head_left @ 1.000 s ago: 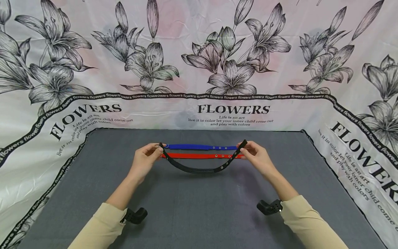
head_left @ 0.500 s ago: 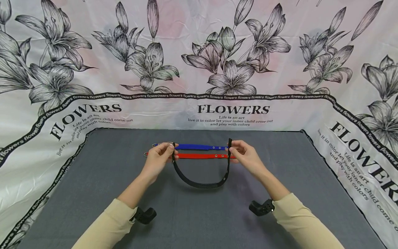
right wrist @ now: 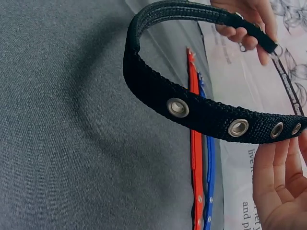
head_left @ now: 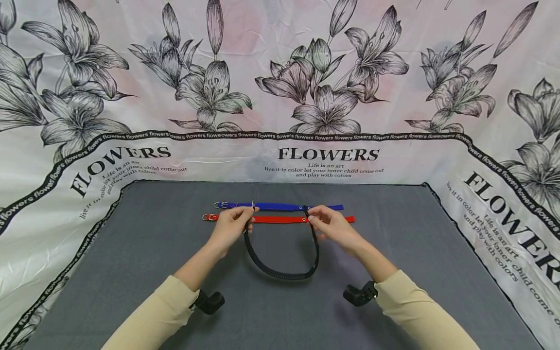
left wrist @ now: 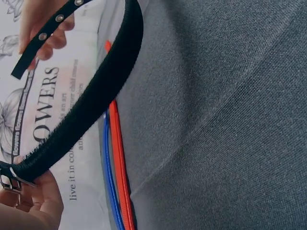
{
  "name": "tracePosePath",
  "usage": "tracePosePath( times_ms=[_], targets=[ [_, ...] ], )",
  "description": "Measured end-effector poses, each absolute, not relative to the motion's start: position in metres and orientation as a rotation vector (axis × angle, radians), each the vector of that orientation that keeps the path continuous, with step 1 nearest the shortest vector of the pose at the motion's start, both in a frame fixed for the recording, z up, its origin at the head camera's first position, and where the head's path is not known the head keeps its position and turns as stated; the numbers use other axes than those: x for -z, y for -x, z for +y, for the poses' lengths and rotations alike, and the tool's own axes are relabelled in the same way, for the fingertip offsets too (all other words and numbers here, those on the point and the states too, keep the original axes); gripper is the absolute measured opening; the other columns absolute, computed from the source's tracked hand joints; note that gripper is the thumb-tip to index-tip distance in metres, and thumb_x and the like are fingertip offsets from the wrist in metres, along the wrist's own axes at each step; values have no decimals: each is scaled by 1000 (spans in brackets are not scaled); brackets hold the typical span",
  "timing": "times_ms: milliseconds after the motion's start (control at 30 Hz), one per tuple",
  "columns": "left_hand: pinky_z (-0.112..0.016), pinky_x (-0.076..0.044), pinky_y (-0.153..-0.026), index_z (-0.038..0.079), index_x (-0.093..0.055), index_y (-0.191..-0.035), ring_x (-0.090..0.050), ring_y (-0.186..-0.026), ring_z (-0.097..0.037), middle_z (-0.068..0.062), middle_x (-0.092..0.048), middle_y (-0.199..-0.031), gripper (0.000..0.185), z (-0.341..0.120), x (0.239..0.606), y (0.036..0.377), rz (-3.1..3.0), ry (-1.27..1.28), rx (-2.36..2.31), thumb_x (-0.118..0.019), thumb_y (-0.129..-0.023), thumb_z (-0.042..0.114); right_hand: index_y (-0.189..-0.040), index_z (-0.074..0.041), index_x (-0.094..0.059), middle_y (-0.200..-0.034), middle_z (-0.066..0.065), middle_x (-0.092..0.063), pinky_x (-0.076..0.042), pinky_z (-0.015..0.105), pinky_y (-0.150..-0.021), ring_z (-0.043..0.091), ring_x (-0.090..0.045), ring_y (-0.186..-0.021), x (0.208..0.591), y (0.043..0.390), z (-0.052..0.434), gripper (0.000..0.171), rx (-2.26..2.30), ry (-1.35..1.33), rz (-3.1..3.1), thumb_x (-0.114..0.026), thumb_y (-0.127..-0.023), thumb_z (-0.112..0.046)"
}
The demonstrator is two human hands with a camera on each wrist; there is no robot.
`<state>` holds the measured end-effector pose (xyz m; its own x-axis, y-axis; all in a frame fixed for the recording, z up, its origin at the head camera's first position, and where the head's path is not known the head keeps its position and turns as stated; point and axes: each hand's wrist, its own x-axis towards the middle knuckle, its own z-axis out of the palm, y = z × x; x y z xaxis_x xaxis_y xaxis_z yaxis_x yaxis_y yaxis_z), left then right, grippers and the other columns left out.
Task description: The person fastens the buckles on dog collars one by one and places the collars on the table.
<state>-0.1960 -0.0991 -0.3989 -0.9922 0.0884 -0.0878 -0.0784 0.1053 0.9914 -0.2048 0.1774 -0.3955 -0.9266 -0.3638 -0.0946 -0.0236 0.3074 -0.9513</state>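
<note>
A black collar (head_left: 282,276) with metal eyelets hangs in a U between both hands, above the grey surface. The left hand (head_left: 230,227) pinches its buckle end; the metal buckle (left wrist: 13,182) shows in the left wrist view. With thumb and fingers, the right hand (head_left: 336,226) grips the eyelet end, and a row of eyelets (right wrist: 238,127) faces the right wrist camera. Behind the hands a blue collar (head_left: 277,207) and a red collar (head_left: 277,219) lie flat and parallel, buckles to the left. The hands and the black collar partly cover both.
The grey cloth surface (head_left: 280,321) extends around the hands. A flower-printed sheet (head_left: 328,150) rises along its back and sides. Dark wrist-worn devices (head_left: 359,294) stick out inward from the cream sleeves (head_left: 148,316).
Both hands have come closer together and slightly lower, so the black collar has gone from a shallow curve to a deep U. The blue and red collars have stayed put.
</note>
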Motion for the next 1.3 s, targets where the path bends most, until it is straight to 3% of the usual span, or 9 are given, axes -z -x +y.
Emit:
tracePosePath(
  times_ms=[167,567,767,867,1067,1300],
  targets=[
    [-42,-52,-74,11,-65,-114,-54,-68,-16,-8,-57,-86,29,-94,401,197,2239,-12,-1965,-49,-96,27,-120,-8,-53,-103,12,-60,-51,41,-70,22,-52,-88,396,205,170,34,1584,351,2296,-56,-93,-29],
    [-28,-43,-53,11,-67,-105,-46,-55,-14,-9,-57,-76,27,-81,404,195,2317,-113,-1766,-50,-96,30,-120,-8,-55,-101,11,-60,-51,39,-67,20,-55,-81,401,204,151,36,1487,384,2261,-57,-92,-31],
    [-27,-37,-50,10,-68,-101,-42,-51,-14,-5,-55,-71,27,-76,406,193,2317,-192,-1701,-50,-95,30,-117,-9,-55,-88,7,-58,-50,36,-64,18,-53,-74,401,202,145,29,1449,426,2230,-55,-93,-26],
    [-26,-37,-49,11,-68,-99,-42,-51,-14,-6,-55,-70,26,-75,407,193,2324,-230,-1673,-51,-95,31,-115,-7,-56,-83,5,-57,-51,38,-65,17,-53,-74,392,196,142,26,1438,446,2204,-54,-94,-23],
    [-27,-38,-50,13,-68,-98,-43,-52,-15,-18,-57,-77,25,-74,406,192,2327,-273,-1643,-52,-94,32,-112,-6,-56,-81,7,-57,-50,48,-69,17,-54,-73,375,186,137,23,1417,469,2211,-53,-94,-21],
    [-28,-34,-48,10,-69,-97,-38,-48,-15,-8,-50,-62,30,-74,406,192,2370,-322,-1602,-55,-92,36,-112,-3,-56,-84,5,-58,-50,50,-70,17,-53,-71,374,186,137,24,1419,456,2203,-53,-94,-20]
  ],
)
